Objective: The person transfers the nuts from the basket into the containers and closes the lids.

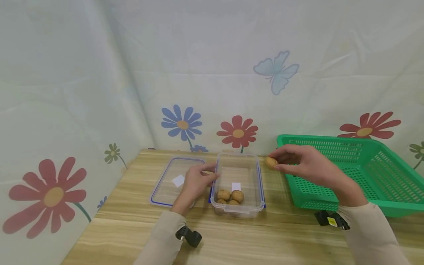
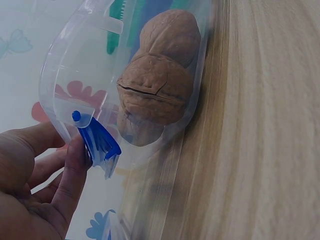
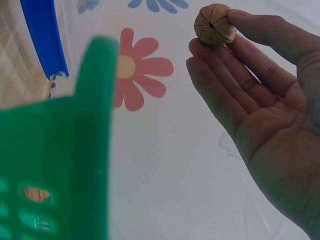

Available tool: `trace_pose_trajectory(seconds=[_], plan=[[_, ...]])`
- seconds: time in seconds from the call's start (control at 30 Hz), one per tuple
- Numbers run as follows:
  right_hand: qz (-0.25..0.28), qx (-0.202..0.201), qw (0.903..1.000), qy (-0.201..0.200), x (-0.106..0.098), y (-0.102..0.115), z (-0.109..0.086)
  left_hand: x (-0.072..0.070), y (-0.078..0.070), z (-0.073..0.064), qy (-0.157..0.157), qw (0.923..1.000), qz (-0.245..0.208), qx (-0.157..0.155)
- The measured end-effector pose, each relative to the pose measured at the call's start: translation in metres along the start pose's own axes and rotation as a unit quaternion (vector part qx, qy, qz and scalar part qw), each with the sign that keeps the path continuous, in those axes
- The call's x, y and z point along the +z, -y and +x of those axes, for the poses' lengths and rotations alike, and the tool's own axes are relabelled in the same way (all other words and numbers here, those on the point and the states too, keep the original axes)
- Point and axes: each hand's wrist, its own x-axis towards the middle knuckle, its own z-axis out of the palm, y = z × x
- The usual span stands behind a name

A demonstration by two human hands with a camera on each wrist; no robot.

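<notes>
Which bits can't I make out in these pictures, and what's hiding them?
Head: part of the lid, behind the left hand.
Head: part of the held walnut, behind the right hand.
Head: right end of the basket, cut off by the picture edge.
Head: any writing on the box label, too small.
Right wrist: the basket's near rim, blurred.

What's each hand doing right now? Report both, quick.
Left hand: closed, holding the near side edge of the clear container.
Right hand: closed, pinching a walnut.
</notes>
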Motion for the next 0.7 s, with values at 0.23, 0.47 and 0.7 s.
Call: trace_pose_trajectory(seconds=[0.23,0.47,0.7], plan=[[0.001,-0.021,0.9995,0.024,0.016,0.003,0.001,0.0,0.0,-0.001,0.0,1.0,-0.001,-0.003],[0.007,-0.017,0.9983,0.056,0.027,0.002,0.005,0.001,-0.001,-0.001,0.002,1.0,0.005,-0.004],[-0.001,-0.002,0.9968,0.08,0.039,0.001,0.01,0.0,-0.003,-0.002,0.002,0.9999,0.006,-0.011]])
